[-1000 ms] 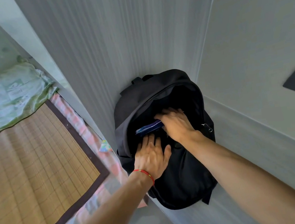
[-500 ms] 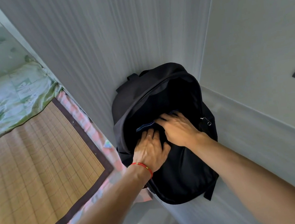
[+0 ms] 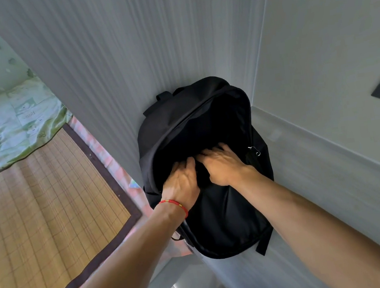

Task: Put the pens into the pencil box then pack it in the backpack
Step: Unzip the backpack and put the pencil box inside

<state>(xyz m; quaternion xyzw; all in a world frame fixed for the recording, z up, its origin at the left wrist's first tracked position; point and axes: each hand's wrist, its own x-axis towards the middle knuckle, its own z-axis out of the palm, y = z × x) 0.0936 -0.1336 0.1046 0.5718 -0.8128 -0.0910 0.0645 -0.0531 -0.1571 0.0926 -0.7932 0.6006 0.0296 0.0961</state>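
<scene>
Both hands in backpack (image 3: 221, 215) mouth: L hand (image 3: 183, 184) holds front edge down, R hand (image 3: 223, 164) fingers spread flat, prob. pushing contents deeper. Pencil box not visible.

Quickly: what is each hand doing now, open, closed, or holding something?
Left hand: at the backpack opening, fingertips hidden; cannot tell.
Right hand: fingers spread inside the opening, nothing visibly held; open.

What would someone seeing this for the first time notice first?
The open black backpack in the corner against the grey wall, with the left hand and right hand both reaching into its mouth. Next, the red string bracelet on the left wrist, and the woven bamboo mat on the bed at left.
</scene>
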